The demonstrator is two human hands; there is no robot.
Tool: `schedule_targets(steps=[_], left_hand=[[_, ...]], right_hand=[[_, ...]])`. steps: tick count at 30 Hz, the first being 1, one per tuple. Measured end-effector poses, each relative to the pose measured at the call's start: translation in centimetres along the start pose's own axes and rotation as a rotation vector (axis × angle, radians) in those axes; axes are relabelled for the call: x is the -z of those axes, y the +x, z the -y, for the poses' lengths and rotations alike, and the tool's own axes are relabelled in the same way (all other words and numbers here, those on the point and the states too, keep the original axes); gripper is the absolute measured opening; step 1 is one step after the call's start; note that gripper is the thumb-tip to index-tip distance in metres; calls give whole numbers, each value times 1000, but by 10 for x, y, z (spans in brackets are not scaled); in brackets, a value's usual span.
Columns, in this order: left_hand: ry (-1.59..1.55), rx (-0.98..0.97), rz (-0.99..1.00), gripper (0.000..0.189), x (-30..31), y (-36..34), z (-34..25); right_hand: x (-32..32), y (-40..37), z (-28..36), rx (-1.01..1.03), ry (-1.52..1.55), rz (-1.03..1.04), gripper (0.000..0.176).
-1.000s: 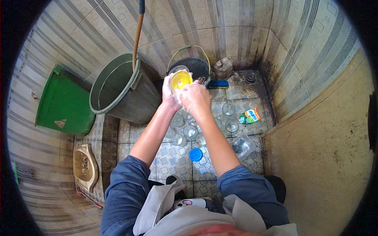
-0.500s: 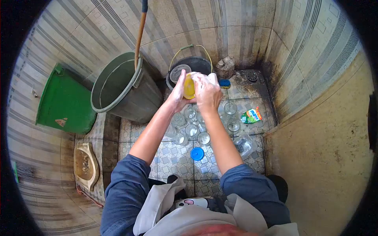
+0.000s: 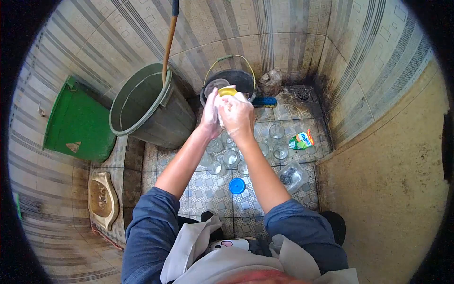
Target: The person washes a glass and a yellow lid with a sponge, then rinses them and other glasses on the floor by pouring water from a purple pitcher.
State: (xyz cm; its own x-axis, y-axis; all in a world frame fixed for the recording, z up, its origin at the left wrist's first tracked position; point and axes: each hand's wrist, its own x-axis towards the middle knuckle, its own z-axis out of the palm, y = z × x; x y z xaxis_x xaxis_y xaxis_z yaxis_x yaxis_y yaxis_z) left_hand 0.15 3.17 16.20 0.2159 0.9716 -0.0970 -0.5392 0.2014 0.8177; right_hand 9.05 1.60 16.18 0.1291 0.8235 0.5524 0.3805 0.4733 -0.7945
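Note:
Foam-covered, my left hand (image 3: 211, 113) is closed around a round yellow piece (image 3: 228, 91) that looks like a lid, held above the floor in front of the black bucket. My right hand (image 3: 236, 113) presses against the same yellow piece with curled fingers. White suds coat its fingers, and whatever lies inside them is hidden. Below my hands, several clear glasses (image 3: 231, 158) stand on the tiles. Nearer to me lies a blue lid (image 3: 237, 185).
A black bucket (image 3: 236, 75) with a yellow handle stands by the wall, beside a blue brush (image 3: 265, 102). On the right are a green detergent pouch (image 3: 301, 140) and a clear plastic container (image 3: 292, 177). A big grey bin (image 3: 175, 113) and a squat toilet (image 3: 102, 201) are left.
My right hand has moved left and down over the yellow piece, which now shows mostly its upper edge. More of the blue brush is uncovered.

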Motion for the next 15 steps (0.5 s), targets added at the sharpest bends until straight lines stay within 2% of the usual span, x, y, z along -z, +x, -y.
schedule_targets(steps=[2, 4, 5, 6, 8, 9, 10, 12, 14, 15], left_hand=[[-28, 15, -45, 47, -3, -3, -1], [60, -114, -41, 44, -2, -1, -8], [35, -131, -34, 42, -1, 1, -12], [59, -146, -47, 41, 0, 0, -15], [56, -71, -25, 41, -12, -7, -23], [83, -61, -16, 41, -15, -8, -22], [108, -53, -8, 42, -19, -8, -19], [88, -8, -34, 42, -20, -9, -13], [89, 75, -24, 44, -17, -7, -7], [115, 65, -57, 44, -10, -5, -5]], right_hand=[[4, 4, -1, 45, 9, -33, 21], [15, 10, 3, -33, 42, 256, 20], [24, 14, 12, -106, -120, 358, 23], [28, 15, 12, -108, -119, 355, 23], [36, 19, 11, -130, -385, 240, 23], [39, 20, 13, -171, -408, 146, 24], [38, 19, 12, -169, -406, 143, 24], [34, 16, 6, 2, -295, -28, 25], [30, 16, 8, 7, -211, 12, 24], [30, 15, 9, -3, -262, 143, 23]])
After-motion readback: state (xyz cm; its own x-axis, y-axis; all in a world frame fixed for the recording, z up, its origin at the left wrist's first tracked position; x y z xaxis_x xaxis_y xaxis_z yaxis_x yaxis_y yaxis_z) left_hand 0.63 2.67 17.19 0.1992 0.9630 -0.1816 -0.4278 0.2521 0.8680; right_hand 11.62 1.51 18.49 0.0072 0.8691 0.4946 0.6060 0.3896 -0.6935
